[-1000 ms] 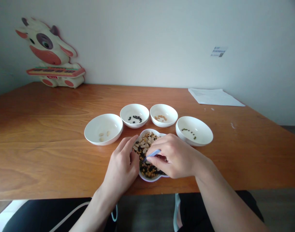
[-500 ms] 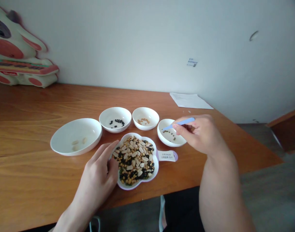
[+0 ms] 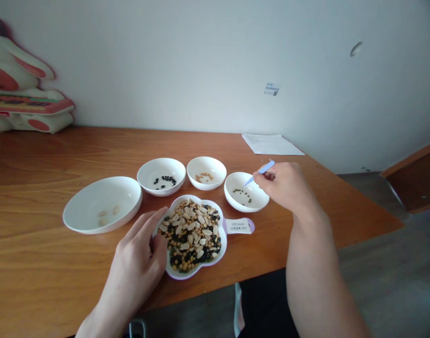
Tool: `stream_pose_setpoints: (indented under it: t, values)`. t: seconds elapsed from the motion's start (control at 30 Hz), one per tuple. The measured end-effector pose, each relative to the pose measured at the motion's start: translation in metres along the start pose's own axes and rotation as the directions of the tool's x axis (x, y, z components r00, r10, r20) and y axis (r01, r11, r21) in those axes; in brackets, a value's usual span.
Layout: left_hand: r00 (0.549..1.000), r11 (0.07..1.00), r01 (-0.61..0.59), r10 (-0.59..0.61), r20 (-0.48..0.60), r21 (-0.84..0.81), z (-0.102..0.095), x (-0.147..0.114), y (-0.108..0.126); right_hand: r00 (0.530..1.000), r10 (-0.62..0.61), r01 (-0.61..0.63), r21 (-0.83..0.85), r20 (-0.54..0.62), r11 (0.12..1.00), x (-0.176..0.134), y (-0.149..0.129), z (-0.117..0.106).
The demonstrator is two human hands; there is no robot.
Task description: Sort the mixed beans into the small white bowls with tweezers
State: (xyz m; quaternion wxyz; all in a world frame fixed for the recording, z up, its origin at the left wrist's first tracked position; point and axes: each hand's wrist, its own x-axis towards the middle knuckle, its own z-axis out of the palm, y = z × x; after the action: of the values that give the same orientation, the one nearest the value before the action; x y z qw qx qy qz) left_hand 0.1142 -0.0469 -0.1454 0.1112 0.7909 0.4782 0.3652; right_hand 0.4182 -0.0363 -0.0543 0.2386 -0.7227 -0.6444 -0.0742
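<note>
My right hand (image 3: 283,184) pinches blue tweezers (image 3: 260,172), their tip over a small white bowl (image 3: 230,199) with several green beans (image 3: 243,193). My left hand (image 3: 141,253) grips the left rim of a flower-shaped dish (image 3: 223,244). Peanuts (image 3: 192,226), yellow beans and black beans fill this dish, and its labelled handle (image 3: 239,226) points right. Behind it, one bowl (image 3: 144,172) holds black beans (image 3: 165,181) and another bowl (image 3: 215,165) holds yellow-orange beans (image 3: 204,177). The larger bowl (image 3: 76,211) at left has a few peanuts (image 3: 108,212).
Everything stands on a wooden table (image 3: 39,263) against a white wall. White papers (image 3: 273,144) lie at its back right. A cow-shaped toy keyboard (image 3: 32,105) leans at the far left. My legs (image 3: 266,305) are below the front edge.
The tweezers' tip has lifted a little and shifted over the green-bean bowl, tilting more steeply. The whole view has swung slightly to the right. My left hand stays at the dish.
</note>
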Motion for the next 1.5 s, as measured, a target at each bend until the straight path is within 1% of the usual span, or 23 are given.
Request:
stream_pose_setpoints:
  t: [0.1, 0.17, 0.23, 0.3, 0.33, 0.37, 0.4, 0.47, 0.5, 0.53, 0.6, 0.63, 0.7, 0.8, 0.87, 1.03, 1.13, 1.5]
  values:
    - [1.000, 1.000, -0.001, 0.001, 0.000, -0.002, 0.000, 0.000, 0.000, 0.997, -0.031, 0.032, 0.011, -0.072, 0.999, -0.001, -0.003, -0.001]
    - [1.000, 1.000, 0.003, -0.003, 0.006, -0.008, 0.000, 0.000, 0.001, 0.991, -0.077, 0.085, 0.067, -0.113, 0.994, -0.003, -0.008, -0.003]
    - [1.000, 1.000, 0.008, -0.008, 0.010, -0.021, 0.000, 0.000, 0.002, 0.983, -0.151, 0.169, 0.185, -0.106, 0.968, -0.007, -0.019, -0.004]
    - [1.000, 0.999, 0.014, -0.014, 0.008, -0.035, -0.001, 0.001, 0.003, 0.959, -0.282, 0.275, 0.349, -0.032, 0.896, -0.012, -0.035, -0.002]
    - [1.000, 0.999, 0.017, -0.017, 0.005, -0.040, -0.001, 0.001, 0.004, 0.933, -0.360, 0.325, 0.428, 0.000, 0.843, -0.015, -0.043, 0.000]
    - [1.000, 0.999, 0.022, -0.022, 0.005, -0.046, -0.001, 0.001, 0.005, 0.885, -0.464, 0.381, 0.511, 0.040, 0.770, -0.018, -0.053, 0.003]
    - [1.000, 0.998, 0.028, -0.028, 0.006, -0.053, -0.001, 0.001, 0.005, 0.829, -0.556, 0.423, 0.586, 0.057, 0.691, -0.021, -0.062, 0.007]
    - [0.999, 0.997, 0.038, -0.038, 0.006, -0.071, -0.002, 0.002, 0.006, 0.726, -0.682, 0.453, 0.686, 0.086, 0.569, -0.027, -0.080, 0.017]
    - [0.999, 0.996, 0.041, -0.040, 0.006, -0.082, -0.002, 0.002, 0.007, 0.685, -0.722, 0.459, 0.710, 0.101, 0.535, -0.030, -0.087, 0.022]
    - [0.999, 0.995, 0.043, -0.042, 0.005, -0.093, -0.002, 0.002, 0.007, 0.653, -0.748, 0.456, 0.728, 0.118, 0.512, -0.032, -0.092, 0.027]
    - [0.999, 0.993, 0.047, -0.047, 0.009, -0.110, -0.002, 0.002, 0.008, 0.611, -0.781, 0.453, 0.751, 0.130, 0.480, -0.035, -0.099, 0.034]
    - [0.999, 0.992, 0.052, -0.051, 0.013, -0.116, -0.002, 0.002, 0.008, 0.605, -0.786, 0.452, 0.757, 0.127, 0.471, -0.036, -0.100, 0.037]
    - [0.998, 0.990, 0.067, -0.065, 0.022, -0.121, -0.003, 0.001, 0.009, 0.615, -0.781, 0.461, 0.752, 0.111, 0.470, -0.036, -0.100, 0.040]
    - [0.997, 0.989, 0.075, -0.073, 0.019, -0.126, -0.003, 0.000, 0.009, 0.647, -0.755, 0.479, 0.714, 0.107, 0.512, -0.035, -0.096, 0.041]
    - [0.997, 0.989, 0.074, -0.073, 0.016, -0.130, -0.003, 0.000, 0.009, 0.654, -0.747, 0.485, 0.693, 0.119, 0.534, -0.034, -0.095, 0.042]
    - [0.997, 0.989, 0.073, -0.072, 0.012, -0.130, -0.002, 0.001, 0.009, 0.639, -0.752, 0.477, 0.682, 0.163, 0.554, -0.034, -0.097, 0.044]
    - [0.997, 0.988, 0.078, -0.077, 0.016, -0.132, -0.002, 0.001, 0.009, 0.638, -0.748, 0.468, 0.681, 0.181, 0.564, -0.035, -0.097, 0.045]
    - [0.996, 0.987, 0.089, -0.088, 0.018, -0.134, -0.001, 0.002, 0.009, 0.626, -0.755, 0.491, 0.656, 0.192, 0.574, -0.036, -0.098, 0.047]
